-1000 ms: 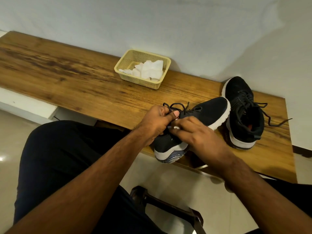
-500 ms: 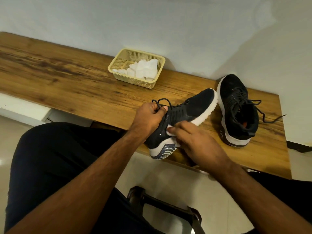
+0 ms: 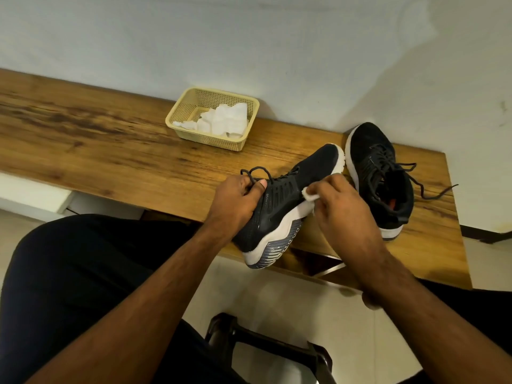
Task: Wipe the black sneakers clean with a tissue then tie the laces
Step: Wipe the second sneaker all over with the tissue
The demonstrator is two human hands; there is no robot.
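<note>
A black sneaker with a white sole (image 3: 288, 200) lies tilted on its side at the front edge of the wooden bench (image 3: 110, 156), its heel hanging past the edge. My left hand (image 3: 235, 200) grips its collar, thumb by the laces. My right hand (image 3: 340, 206) pinches a small white tissue (image 3: 392, 194) against the sneaker's side, just above the sole. The second black sneaker (image 3: 379, 176) stands upright to the right with its laces untied and trailing on the wood.
A cream plastic basket (image 3: 188, 112) with white tissues in it sits by the wall at the back of the bench. A dark stool frame (image 3: 266, 347) is below between my legs. The bench ends just right of the second sneaker.
My right hand has slid the tissue along the sneaker's side from near the heel toward the middle. My left hand keeps its hold on the collar. The camera has shifted slightly.
</note>
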